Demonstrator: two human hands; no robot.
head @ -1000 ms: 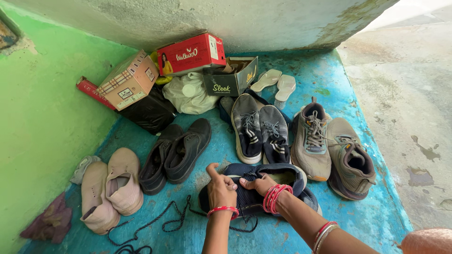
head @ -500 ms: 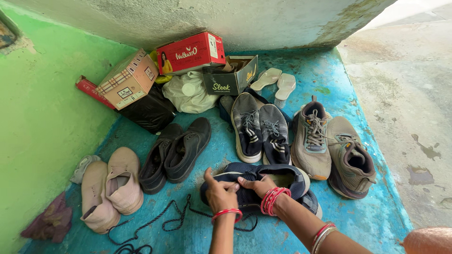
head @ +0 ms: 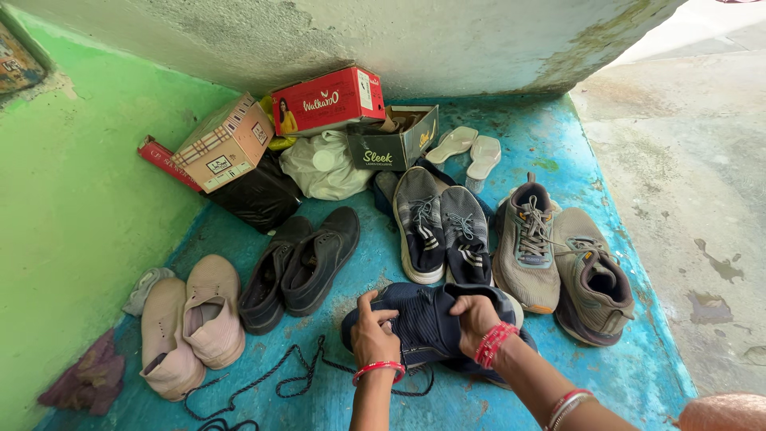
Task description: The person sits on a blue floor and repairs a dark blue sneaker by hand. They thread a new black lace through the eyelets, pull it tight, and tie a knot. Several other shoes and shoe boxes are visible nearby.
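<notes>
On the blue floor point(head: 558, 152) (green wall point(head: 72, 199) beside), both hands' grip holds a navy shoe point(head: 427, 323).

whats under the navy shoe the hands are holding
A second navy shoe lies under the navy shoe, with only its edge showing. A dark lace runs out on the blue floor. The left hand and right hand hide the rest.

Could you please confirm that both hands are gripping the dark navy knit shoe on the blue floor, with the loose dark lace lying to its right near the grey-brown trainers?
Not quite. The head view shows the left hand and the right hand on the dark navy knit shoe on the blue floor, but the loose dark lace lies to its left, near the pair of beige ankle shoes, not by the grey-brown trainers.
</notes>
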